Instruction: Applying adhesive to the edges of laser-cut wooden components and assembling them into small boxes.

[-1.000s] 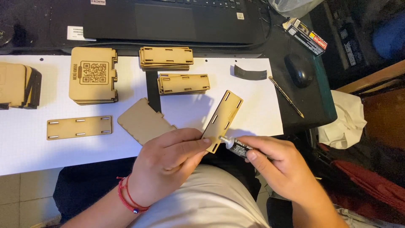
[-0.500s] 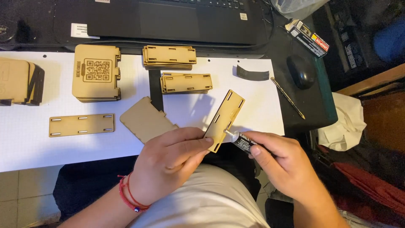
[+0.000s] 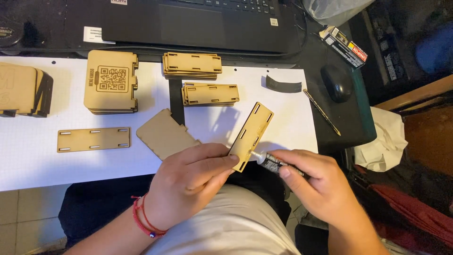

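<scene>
I am looking down at what appears to be a home desk used as a small craft workspace. A black laptop (image 3: 198, 21) sits at the back edge, with a black computer mouse (image 3: 337, 82) to its right on the dark desk (image 3: 351, 120). White paper (image 3: 42, 160) covers the working area, and stacks of laser-cut wooden panels (image 3: 192, 64) lie on it in neat piles. Crumpled white cloth (image 3: 382, 139) and red fabric (image 3: 415, 219) lie beside the desk, with pale floor tiles (image 3: 23, 212) below.
</scene>
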